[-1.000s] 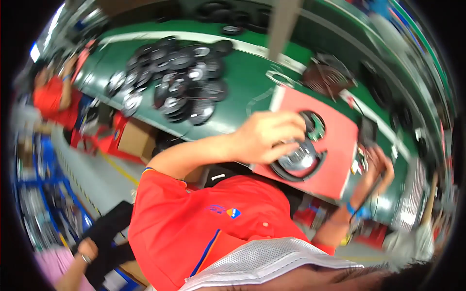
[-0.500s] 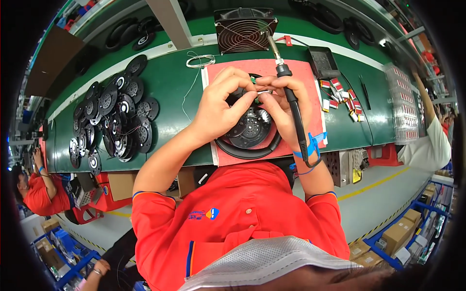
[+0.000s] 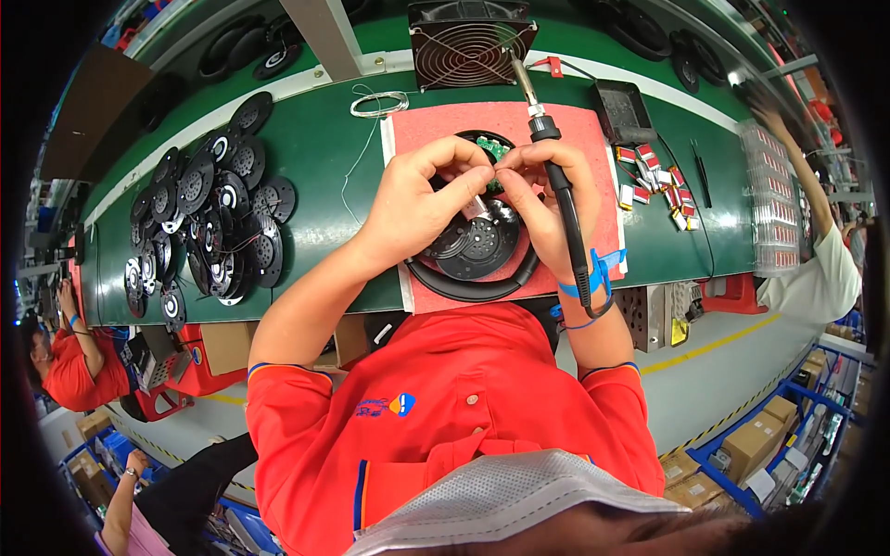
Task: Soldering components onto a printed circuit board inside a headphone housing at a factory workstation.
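My left hand (image 3: 428, 193) is closed, thumb and forefinger pinched together, with a small silver battery (image 3: 476, 208) poking out below its fingers. My right hand (image 3: 554, 199) grips a soldering iron (image 3: 567, 218), its black handle lying across the fingers and its metal tip pointing away from me. The two hands' fingertips meet; what is pinched there is too small to make out. Beneath them lies a round black housing (image 3: 473, 289) with a perforated black disc (image 3: 489, 243) in it. A green circuit board (image 3: 491, 148) shows at its far side, partly hidden by my fingers.
A pink mat (image 3: 417, 125) lies under the work. Many black speaker-like discs (image 3: 209, 204) are heaped at left, near a coil of thin wire (image 3: 378, 104). A fan (image 3: 471, 54) stands behind. At right are small batteries (image 3: 656, 185), a black tray (image 3: 623, 113), tweezers (image 3: 701, 174) and stacked clear trays (image 3: 771, 199).
My fingertips have come together and shifted slightly nearer to me, uncovering more of the green board. The silver battery has moved left, under my left hand. The soldering iron stays in my right hand.
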The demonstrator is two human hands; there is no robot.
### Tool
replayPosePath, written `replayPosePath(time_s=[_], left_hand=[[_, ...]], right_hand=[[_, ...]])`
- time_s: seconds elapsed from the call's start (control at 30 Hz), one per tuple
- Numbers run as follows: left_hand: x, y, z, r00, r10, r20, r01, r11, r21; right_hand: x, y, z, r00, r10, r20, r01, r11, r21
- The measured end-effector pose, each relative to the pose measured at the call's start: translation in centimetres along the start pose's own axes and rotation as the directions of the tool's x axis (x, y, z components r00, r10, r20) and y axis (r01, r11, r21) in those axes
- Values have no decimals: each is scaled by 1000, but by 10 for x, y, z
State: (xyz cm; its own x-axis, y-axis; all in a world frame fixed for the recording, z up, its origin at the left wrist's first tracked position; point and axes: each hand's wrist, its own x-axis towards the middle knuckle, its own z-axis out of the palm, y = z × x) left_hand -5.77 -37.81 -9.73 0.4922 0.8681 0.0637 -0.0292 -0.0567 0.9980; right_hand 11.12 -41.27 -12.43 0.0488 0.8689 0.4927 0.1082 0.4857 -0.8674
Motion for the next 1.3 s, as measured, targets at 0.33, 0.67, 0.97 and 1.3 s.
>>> replayPosePath(time_s=[0.33,0.67,0.97,1.3], left_hand=[[4,-1,-3,996,-92,-8,93,993,67],[33,-19,-17,962,222,161,-272,697,664],[32,-29,-13,938,328,113,-307,634,710],[31,-28,-12,959,257,120,-260,628,734]], right_hand=[[-4,-4,2,999,33,6,-32,993,-113],[1,-25,-43,981,-186,-49,170,958,-232],[6,-30,-45,902,-422,88,425,837,-345],[7,-16,-32,953,-294,73,301,895,-330]])
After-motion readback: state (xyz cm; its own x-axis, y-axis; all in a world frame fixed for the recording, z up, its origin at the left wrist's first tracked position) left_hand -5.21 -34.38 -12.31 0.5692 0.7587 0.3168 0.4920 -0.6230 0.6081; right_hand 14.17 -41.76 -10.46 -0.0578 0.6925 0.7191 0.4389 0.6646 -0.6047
